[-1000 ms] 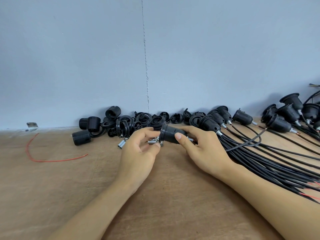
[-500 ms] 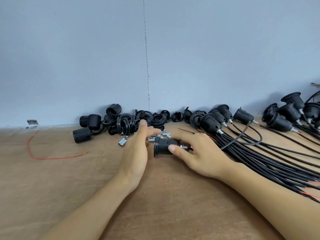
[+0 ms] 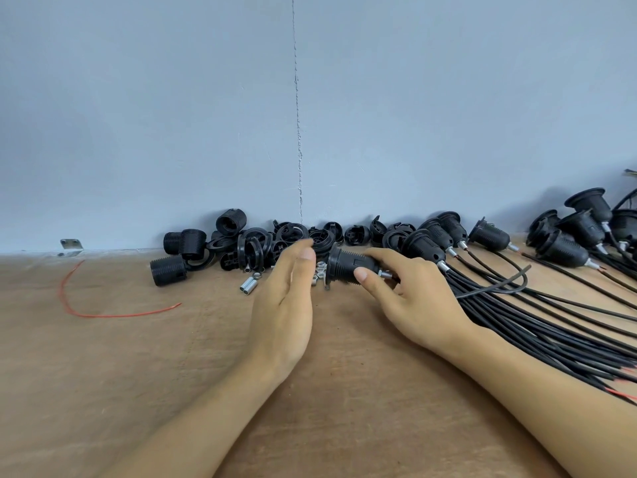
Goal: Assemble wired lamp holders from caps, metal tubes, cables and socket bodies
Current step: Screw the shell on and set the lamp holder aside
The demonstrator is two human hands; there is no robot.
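Note:
My right hand (image 3: 410,291) grips a black lamp holder (image 3: 344,265) lying sideways just above the wooden table (image 3: 172,374), thumb in front and fingers behind; a short metal tube (image 3: 386,274) pokes out of its right end. My left hand (image 3: 284,305) stands edge-on just left of it, fingers straight and holding nothing, fingertips reaching toward the pile of black caps and rings (image 3: 262,246) by the wall. Small metal tubes and nuts (image 3: 251,283) lie between the hands and to the left of my left hand.
Finished wired holders (image 3: 431,241) lie in a row at the right, their black cables (image 3: 551,322) fanning toward the front right. More holders (image 3: 582,229) are heaped at the far right. A loose red wire (image 3: 86,313) lies at the left. Threaded black socket bodies (image 3: 169,269) sit near the wall.
The left hand let go of the small metal parts, opened and stretched toward the cap pile. The right hand lowered the holder to the table, then lifted it slightly to the right.

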